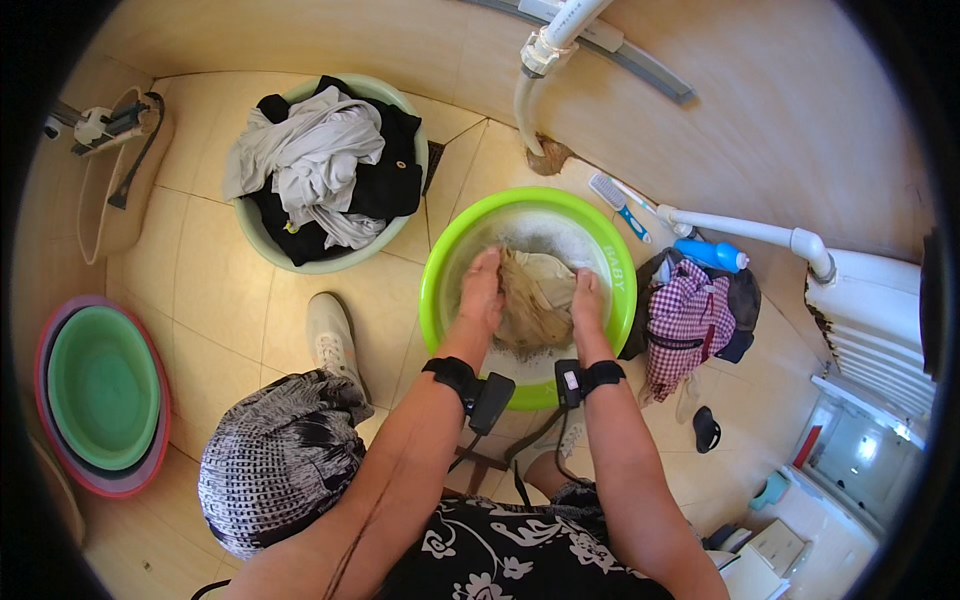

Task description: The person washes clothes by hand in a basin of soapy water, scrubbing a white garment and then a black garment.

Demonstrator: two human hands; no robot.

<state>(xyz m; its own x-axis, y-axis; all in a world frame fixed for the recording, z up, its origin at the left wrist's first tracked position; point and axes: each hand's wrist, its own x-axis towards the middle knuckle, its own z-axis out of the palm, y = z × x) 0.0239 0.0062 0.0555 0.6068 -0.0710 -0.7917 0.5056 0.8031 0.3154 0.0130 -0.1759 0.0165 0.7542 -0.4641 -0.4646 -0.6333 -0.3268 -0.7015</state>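
A wet beige-brown cloth [535, 300] is bunched over soapy water in a bright green-rimmed basin [432, 270] on the floor in front of me. My left hand [481, 288] grips the cloth's left side, fingers partly hidden behind its folds. At its right edge, my right hand [588, 300] is closed on the same cloth, thumb side up. White suds [560, 232] float along the far side of the basin. Which garment the cloth is, I cannot make out.
Grey and black clothes [330, 160] fill a pale green tub [262, 245] at the far left. Right of the basin lie a checked garment [690, 310], a blue bottle [712, 254] and a brush [620, 205]. Stacked basins [105, 385] stand left; white pipes [745, 225] run along the wall.
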